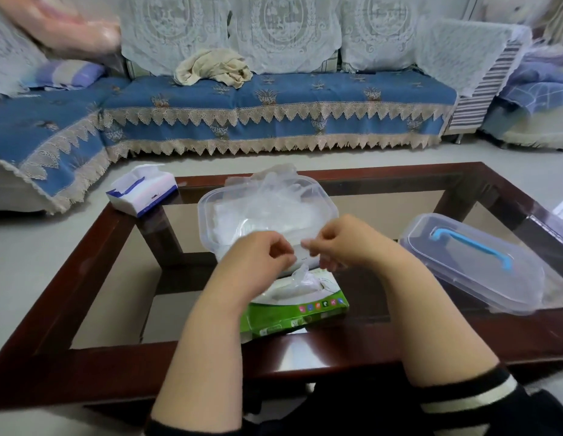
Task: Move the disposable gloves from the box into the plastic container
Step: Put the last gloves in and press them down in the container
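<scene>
Both hands meet just above the near rim of the container (pixel 208 196), which stands in the middle of the table (pixel 85 265). The left hand (pixel 267 251) has its fingers curled in, thumb and forefinger pinched together; the right hand (pixel 340 240) is curled the same way, its fingertips facing the left ones. Between them a thin, clear glove (pixel 300 247) appears to be pinched, though the film is so faint here that its outline cannot be followed. The container is a clear, rounded rectangular tub, lid off, and it holds a loose heap of gloves (pixel 267 196): colourless, crinkled, filmy plastic, piled above the rim at the far side, with flatter whitish layers lower down. The box (pixel 292 313) lies just in front of the container, close to the table's near edge, green on its sides with a row of small coloured icons and a white top. From the slot in its top a tuft (pixel 300 278) of the same clear film sticks up, right under the hands. The lid (pixel 472 262) lies well to the right on the table, clear, with a blue handle (pixel 472 243) on top. At the far left corner of the table sits a tissue pack (pixel 142 193), white and blue. Behind the table stands a sofa (pixel 274 99) with a blue cover and lace fringe.
</scene>
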A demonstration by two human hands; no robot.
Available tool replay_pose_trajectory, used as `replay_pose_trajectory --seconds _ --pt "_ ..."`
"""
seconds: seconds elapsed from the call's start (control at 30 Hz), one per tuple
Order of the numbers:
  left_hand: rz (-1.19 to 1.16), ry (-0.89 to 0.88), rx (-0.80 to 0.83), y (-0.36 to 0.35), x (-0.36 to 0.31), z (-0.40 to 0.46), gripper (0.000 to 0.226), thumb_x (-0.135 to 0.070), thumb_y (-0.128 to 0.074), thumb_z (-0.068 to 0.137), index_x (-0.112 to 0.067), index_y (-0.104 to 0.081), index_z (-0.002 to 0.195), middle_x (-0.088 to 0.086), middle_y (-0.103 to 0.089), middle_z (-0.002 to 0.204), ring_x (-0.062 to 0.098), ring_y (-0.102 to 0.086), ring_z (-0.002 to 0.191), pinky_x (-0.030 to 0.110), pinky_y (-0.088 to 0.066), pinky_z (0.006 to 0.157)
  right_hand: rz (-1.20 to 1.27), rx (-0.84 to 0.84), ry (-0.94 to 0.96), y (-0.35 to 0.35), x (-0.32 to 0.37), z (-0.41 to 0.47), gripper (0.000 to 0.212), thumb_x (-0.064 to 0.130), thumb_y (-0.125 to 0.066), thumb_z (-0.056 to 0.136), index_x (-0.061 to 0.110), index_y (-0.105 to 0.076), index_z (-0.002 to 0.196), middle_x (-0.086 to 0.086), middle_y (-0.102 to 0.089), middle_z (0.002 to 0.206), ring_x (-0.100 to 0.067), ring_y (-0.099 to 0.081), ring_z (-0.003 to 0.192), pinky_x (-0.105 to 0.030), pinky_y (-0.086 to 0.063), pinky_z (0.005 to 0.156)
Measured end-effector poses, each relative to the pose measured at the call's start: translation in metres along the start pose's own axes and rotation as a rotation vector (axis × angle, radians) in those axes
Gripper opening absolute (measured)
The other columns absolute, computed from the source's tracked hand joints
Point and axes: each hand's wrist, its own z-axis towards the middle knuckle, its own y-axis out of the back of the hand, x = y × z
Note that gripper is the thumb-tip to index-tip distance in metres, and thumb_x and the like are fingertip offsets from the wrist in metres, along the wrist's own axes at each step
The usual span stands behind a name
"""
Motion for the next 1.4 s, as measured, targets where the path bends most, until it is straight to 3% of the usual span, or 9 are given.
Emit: replay_pose_trajectory --seconds 0.17,0.33,0.43,0.63,0.83,1.03,1.17,1.33,1.4 --pt "0.258 0.081 0.176 -0.030 0.024 0.000 0.051 -0.030 -0.072 0.082 -0.022 -0.054 0.129 -0.003 -0.060 0.126 0.017 -0.056 0.114 0.033 -0.045 0.097 -0.243 0.158 -0.068 -0.039 -0.018 0.005 0.072 0.030 -0.079 0.073 0.027 -0.045 0.136 -0.001 -0.057 0.130 -0.021 -0.059 0.109 -0.032 -0.047 0.092" --pt "0.355 0.063 0.221 -0.046 0.034 0.010 0.050 -0.031 -0.074 0.079 -0.021 -0.055 0.124 -0.001 -0.061 0.125 0.021 -0.056 0.113 0.035 -0.046 0.094 -0.232 0.027 0.025 -0.060 -0.019 0.011 0.016 0.030 -0.069 0.079 0.023 -0.063 0.091 -0.001 -0.064 0.093 -0.021 -0.059 0.093 -0.029 -0.044 0.070" --pt "0.431 0.025 0.182 -0.052 0.038 0.012 0.048 -0.028 -0.074 0.078 -0.022 -0.056 0.122 0.005 -0.059 0.123 0.027 -0.055 0.113 0.037 -0.046 0.093 -0.167 -0.013 0.087 -0.063 -0.019 0.013 0.027 0.029 -0.068 0.081 0.023 -0.049 0.063 0.000 -0.059 0.073 -0.022 -0.058 0.076 -0.031 -0.039 0.060" --pt "0.406 0.040 0.151 -0.054 0.047 0.014 0.060 -0.028 -0.072 0.075 -0.030 -0.051 0.131 -0.001 -0.059 0.128 0.023 -0.055 0.118 0.039 -0.049 0.093 0.075 -0.158 0.203 -0.063 -0.021 0.013 0.022 0.028 -0.065 0.087 0.010 -0.063 0.075 -0.005 -0.064 0.076 -0.021 -0.057 0.076 -0.031 -0.039 0.065" --pt "0.372 0.050 0.185 -0.049 0.047 0.015 0.050 -0.029 -0.074 0.071 -0.028 -0.054 0.117 -0.002 -0.066 0.116 0.023 -0.060 0.109 0.038 -0.051 0.087 0.552 -0.489 0.313 -0.055 -0.011 0.006 0.020 0.016 -0.055 0.095 0.026 -0.057 0.078 0.008 -0.058 0.066 0.003 -0.050 0.061 -0.011 -0.038 0.060" --pt "-0.170 0.021 0.203 -0.017 0.020 -0.001 0.087 -0.049 -0.077 0.072 -0.022 -0.036 0.144 -0.011 -0.045 0.139 0.009 -0.042 0.129 0.016 -0.031 0.101 0.740 -0.617 0.366 -0.048 -0.011 0.004 0.025 0.008 -0.046 0.099 0.027 -0.056 0.087 0.007 -0.052 0.073 0.005 -0.046 0.059 -0.010 -0.038 0.060" --pt "-0.660 -0.026 0.077 -0.003 0.003 -0.014 0.093 -0.093 -0.055 0.042 -0.033 -0.058 0.112 -0.017 -0.061 0.116 0.001 -0.059 0.106 0.015 -0.049 0.083 0.774 -0.651 0.402 -0.050 -0.008 0.007 0.024 0.007 -0.044 0.100 0.026 -0.058 0.094 0.001 -0.054 0.078 0.002 -0.048 0.063 -0.012 -0.039 0.063" --pt "-0.787 -0.007 -0.250 -0.011 0.001 -0.004 0.018 -0.021 -0.073 0.083 -0.016 -0.066 0.098 0.002 -0.069 0.094 0.009 -0.064 0.087 0.021 -0.050 0.079 0.717 -0.668 0.414 -0.055 -0.006 0.011 0.027 0.007 -0.044 0.099 0.031 -0.055 0.095 0.005 -0.055 0.081 0.000 -0.050 0.065 -0.015 -0.042 0.067" --pt "-0.788 -0.031 -0.307 -0.011 0.005 0.003 0.022 -0.014 -0.072 0.084 -0.023 -0.066 0.103 0.000 -0.064 0.090 0.011 -0.061 0.086 0.021 -0.051 0.081 0.700 -0.640 0.391 -0.056 -0.006 0.014 0.019 0.014 -0.046 0.100 0.030 -0.055 0.100 0.007 -0.056 0.079 -0.002 -0.051 0.067 -0.018 -0.043 0.068"
